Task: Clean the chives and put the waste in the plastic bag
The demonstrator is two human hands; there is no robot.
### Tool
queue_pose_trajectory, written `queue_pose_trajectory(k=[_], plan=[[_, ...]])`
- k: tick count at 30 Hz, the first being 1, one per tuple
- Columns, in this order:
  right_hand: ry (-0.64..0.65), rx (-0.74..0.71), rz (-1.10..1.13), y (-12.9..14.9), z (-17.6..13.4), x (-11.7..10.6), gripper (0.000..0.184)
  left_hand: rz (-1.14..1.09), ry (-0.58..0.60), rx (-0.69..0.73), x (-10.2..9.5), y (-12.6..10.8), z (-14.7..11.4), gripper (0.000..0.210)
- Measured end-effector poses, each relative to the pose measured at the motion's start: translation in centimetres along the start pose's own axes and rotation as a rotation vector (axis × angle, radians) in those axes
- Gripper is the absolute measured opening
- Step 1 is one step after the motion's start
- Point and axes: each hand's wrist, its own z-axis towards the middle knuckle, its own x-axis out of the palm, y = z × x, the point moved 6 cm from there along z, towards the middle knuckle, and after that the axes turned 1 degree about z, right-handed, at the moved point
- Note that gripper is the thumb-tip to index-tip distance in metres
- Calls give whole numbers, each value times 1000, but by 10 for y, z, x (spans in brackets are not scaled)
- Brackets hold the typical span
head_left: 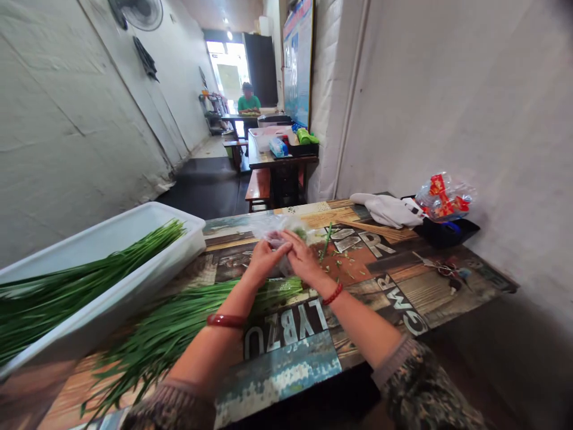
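Observation:
Both hands meet over the patterned table, close above a bunch of long green garlic chives [179, 310]. My left hand [267, 255] has its fingers closed on a clear plastic bag [264, 226]. Pressed against it, my right hand [301, 254] is closed on the same thin plastic. The bag spreads out beyond the fingertips, and something greenish shows through its right side. Pale cut ends of the chives lie just below my hands. To the left, a white plastic tub [197, 230] holds more long chives [111, 263].
Green scraps [347, 263] and a loose stalk [327, 239] lie right of my hands. Farther right are thin sticks [376, 230], a white cloth [387, 210], a red-and-clear package [443, 197] and scissors [441, 266]. A person in green [249, 103] sits at a far table.

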Motion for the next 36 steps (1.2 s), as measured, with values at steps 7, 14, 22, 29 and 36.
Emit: queue_pose_trajectory(k=[7, 14, 22, 29, 36], plan=[[5, 123, 66, -11, -33, -40, 61, -126, -379, -66, -51, -5, -17, 18], [-90, 338, -675, -100, -125, -191, 67, -249, -705, 76, -106, 0, -11, 23], [135, 279, -698, -77, -114, -88, 74, -318, -798, 63, -112, 21, -13, 25], [148, 73, -269, -56, -62, -36, 55, -174, -735, 20, -108, 23, -18, 26], [-97, 331, -558, -138, -6, -118, 59, -212, -740, 29, -117, 21, -20, 23]])
